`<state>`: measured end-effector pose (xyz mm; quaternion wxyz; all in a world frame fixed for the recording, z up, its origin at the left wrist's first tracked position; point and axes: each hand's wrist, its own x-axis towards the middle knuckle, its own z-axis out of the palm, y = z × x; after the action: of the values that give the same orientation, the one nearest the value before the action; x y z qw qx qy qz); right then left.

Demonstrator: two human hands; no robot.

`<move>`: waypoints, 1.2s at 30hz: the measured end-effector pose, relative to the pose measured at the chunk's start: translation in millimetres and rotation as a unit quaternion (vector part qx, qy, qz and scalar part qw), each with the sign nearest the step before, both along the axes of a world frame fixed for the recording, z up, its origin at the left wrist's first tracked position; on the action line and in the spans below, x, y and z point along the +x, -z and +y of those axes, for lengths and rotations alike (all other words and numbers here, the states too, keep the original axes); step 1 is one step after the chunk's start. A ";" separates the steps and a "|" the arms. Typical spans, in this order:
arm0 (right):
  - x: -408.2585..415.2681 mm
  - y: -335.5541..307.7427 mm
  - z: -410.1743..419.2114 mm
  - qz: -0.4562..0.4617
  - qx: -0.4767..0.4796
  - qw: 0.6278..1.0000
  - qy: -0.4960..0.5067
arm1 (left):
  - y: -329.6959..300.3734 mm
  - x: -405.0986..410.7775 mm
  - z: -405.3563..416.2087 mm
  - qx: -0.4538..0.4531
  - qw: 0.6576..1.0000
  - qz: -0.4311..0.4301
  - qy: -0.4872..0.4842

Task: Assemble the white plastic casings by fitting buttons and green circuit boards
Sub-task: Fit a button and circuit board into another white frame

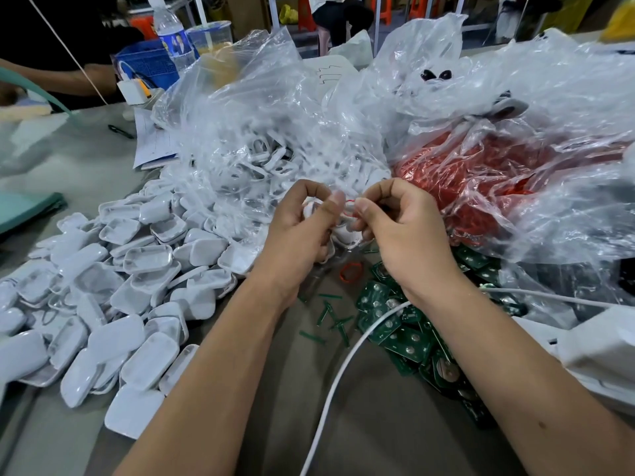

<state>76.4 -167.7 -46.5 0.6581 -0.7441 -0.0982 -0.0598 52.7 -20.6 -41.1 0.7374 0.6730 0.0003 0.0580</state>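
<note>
**Hands fit red ring to casing**

Left hand [302, 218] curls round a white casing [343, 231], thumb on top, likely to steady it at working height. Right hand [402, 221] pinches a red ring [349, 202] against the casing's upper edge; probably the button part being seated, though the fingers hide the fit.

Stock sits within reach, apparently by design:
- Casings pile [120, 293] at 9 o'clock of the hands, too many to count.
- Green boards [405, 338] at 5 o'clock, a loose heap, dozens at a guess.
- One spare red ring [351, 272] on the table just below the hands at 6 o'clock.
- Bag of red parts [481, 180] at 2 o'clock; clear bag of white parts [247, 159] at 11 o'clock.
- One white cable [343, 372] crosses under the right forearm.
</note>
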 end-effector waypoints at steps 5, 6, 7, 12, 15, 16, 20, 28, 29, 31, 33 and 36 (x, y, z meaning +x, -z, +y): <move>0.8 -1.2 -0.6 -0.001 0.016 0.999 0.030 | -1.9 3.6 -5.2 -0.066 0.996 0.047 -0.029; 0.7 -1.1 -0.2 0.002 0.016 0.999 0.031 | -1.8 3.0 -7.1 -0.066 0.996 0.053 -0.032; 0.8 -1.1 0.0 0.005 0.018 0.999 0.031 | -0.3 2.5 -8.9 -0.061 0.996 0.058 -0.036; 0.6 -1.5 0.2 0.005 0.018 0.999 0.026 | 5.4 -0.4 -12.2 0.015 0.996 0.045 -0.080; 0.9 -3.2 -1.7 -0.001 0.038 0.999 0.025 | 7.4 -2.2 -13.6 0.106 0.988 0.012 -0.110; 0.9 -3.5 -2.3 -0.003 0.040 0.999 0.023 | 7.1 -3.9 -15.7 0.124 0.986 0.009 -0.116; 1.5 -3.3 -5.4 -0.003 0.021 1.000 0.009 | 7.1 -11.0 -22.9 0.149 0.982 0.013 -0.118; -0.5 -4.8 -5.4 -0.053 -0.073 0.996 -0.009 | 7.9 -17.5 -20.8 0.149 0.982 0.015 -0.114; -1.0 -4.9 -5.7 -0.060 -0.081 0.995 -0.007 | 7.5 -17.9 -21.4 0.160 0.980 0.007 -0.116; -2.0 -5.0 -6.0 -0.070 -0.092 0.993 -0.002 | 6.1 -18.4 -22.3 0.175 0.978 -0.003 -0.117; -2.9 -5.3 -6.1 -0.079 -0.104 0.991 0.006 | 4.5 -18.7 -22.9 0.178 0.977 -0.007 -0.116; -3.6 -5.6 -6.0 -0.091 -0.111 0.990 0.011 | 3.8 -19.2 -22.9 0.174 0.978 -0.009 -0.112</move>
<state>72.7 -173.7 -40.9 0.5593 -0.8050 -0.1552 -0.1230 33.5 -43.5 -44.9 0.5974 0.7864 0.0593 0.1457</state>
